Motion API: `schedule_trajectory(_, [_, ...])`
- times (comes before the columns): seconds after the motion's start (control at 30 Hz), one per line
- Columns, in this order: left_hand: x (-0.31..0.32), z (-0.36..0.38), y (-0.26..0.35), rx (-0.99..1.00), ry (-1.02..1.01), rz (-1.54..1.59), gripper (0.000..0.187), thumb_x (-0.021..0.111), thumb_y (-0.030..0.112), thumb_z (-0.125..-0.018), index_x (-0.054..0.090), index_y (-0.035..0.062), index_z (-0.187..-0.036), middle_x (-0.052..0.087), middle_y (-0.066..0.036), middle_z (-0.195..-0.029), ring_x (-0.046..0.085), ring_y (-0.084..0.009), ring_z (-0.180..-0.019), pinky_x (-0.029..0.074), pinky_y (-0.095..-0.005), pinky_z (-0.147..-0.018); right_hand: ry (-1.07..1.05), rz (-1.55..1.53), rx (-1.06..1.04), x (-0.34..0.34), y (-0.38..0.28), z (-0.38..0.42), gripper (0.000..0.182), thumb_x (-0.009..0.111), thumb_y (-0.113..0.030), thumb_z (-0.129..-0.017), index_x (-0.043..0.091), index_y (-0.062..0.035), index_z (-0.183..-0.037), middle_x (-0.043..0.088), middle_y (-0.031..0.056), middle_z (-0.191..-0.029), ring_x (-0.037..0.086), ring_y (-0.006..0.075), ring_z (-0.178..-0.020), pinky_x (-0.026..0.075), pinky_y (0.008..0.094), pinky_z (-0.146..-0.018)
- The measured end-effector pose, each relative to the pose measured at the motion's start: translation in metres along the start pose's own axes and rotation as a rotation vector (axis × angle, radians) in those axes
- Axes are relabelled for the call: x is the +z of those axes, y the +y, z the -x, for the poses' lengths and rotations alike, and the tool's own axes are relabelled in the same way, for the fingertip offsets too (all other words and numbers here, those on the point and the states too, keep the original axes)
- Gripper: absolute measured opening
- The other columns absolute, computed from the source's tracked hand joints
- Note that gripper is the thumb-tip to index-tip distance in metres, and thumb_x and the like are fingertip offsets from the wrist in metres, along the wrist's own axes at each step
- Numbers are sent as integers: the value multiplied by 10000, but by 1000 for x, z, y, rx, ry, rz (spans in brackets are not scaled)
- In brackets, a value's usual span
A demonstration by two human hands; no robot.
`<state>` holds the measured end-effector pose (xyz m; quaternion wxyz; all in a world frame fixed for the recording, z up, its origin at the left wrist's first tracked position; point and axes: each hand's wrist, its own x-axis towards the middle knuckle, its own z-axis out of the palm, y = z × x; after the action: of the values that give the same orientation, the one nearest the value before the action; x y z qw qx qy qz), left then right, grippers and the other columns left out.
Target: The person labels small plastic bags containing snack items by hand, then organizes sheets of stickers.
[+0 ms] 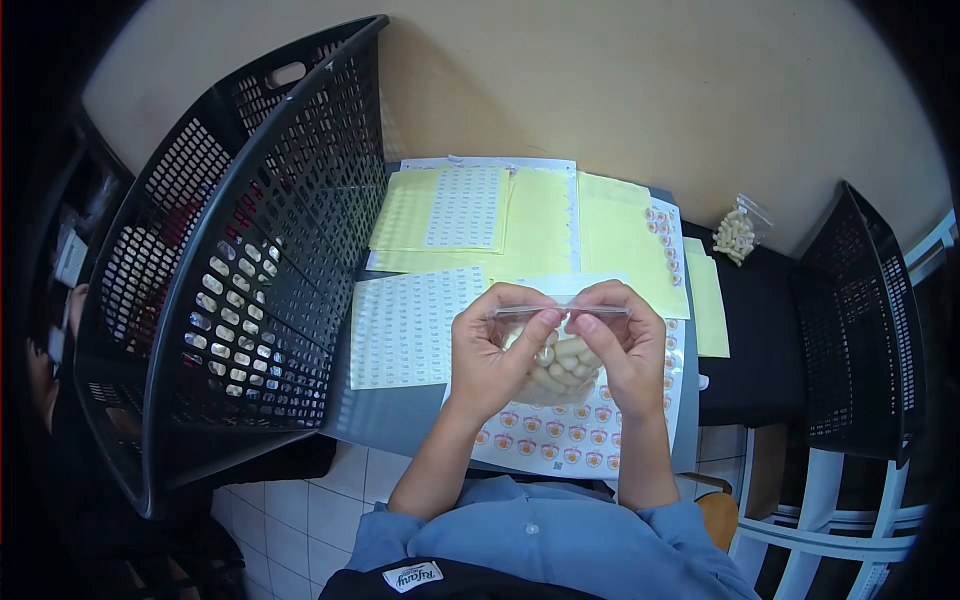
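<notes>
A clear zip bag [556, 375] filled with pale, finger-shaped pieces hangs between my two hands, over the table. My left hand [495, 345] pinches the left part of its top edge, thumb in front. On the right part of that same edge, my right hand [625, 345] grips with thumb and fingers, the two thumbs close together near the middle. Beneath the bag lies a sheet of round orange-and-pink stickers [545, 440]. To the left of my left hand is a sheet of small printed labels [405, 330].
Yellow backing sheets [625, 240] and another label sheet [466, 207] cover the back of the grey table [385, 415]. A large black basket [250, 270] stands at left, another black basket [865, 320] at right. A second filled bag [737, 235] sits on a black surface. Another person's hand [40, 380] shows far left.
</notes>
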<state>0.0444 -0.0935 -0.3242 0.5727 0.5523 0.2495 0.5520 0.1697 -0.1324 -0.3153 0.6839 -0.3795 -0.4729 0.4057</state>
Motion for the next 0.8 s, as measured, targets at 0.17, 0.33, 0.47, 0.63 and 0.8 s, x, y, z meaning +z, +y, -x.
schedule_trajectory(0.17, [0,6,6,88,-13,-37,92,597,-8,-733,554,6,-812,584,-65,-796,547,-95,-745,435,-216,-648,7,56,-24,5,1,6,91,598,-16,-752,560,10,-830,561,66,-814,536,109,-776,430,238,-714])
schedule_trajectory(0.33, [-2,6,9,86,-30,-18,80,603,-14,-722,553,3,-783,576,-63,-784,533,-92,-720,425,-217,-657,10,82,-78,9,1,9,85,598,-11,-747,566,2,-825,562,68,-812,534,113,-775,425,240,-715])
schedule_trajectory(0.47, [-3,5,8,164,-57,-70,78,585,-39,-721,552,0,-780,562,-62,-782,517,-88,-705,411,-205,-642,27,90,-53,11,-2,10,82,601,-12,-744,567,0,-818,562,66,-811,529,112,-775,417,240,-714])
schedule_trajectory(0.63, [-5,6,6,121,-60,-9,104,607,-43,-711,580,-4,-804,569,-65,-798,541,-103,-760,427,-224,-693,34,92,-61,13,-3,10,77,598,-9,-743,566,1,-812,561,61,-805,525,105,-769,413,237,-712])
schedule_trajectory(0.8, [-2,4,7,136,-63,5,103,605,-40,-714,576,-7,-808,568,-63,-807,540,-103,-764,427,-227,-698,50,105,-44,14,-7,10,76,597,-16,-745,565,-3,-813,556,55,-793,522,102,-760,403,234,-710])
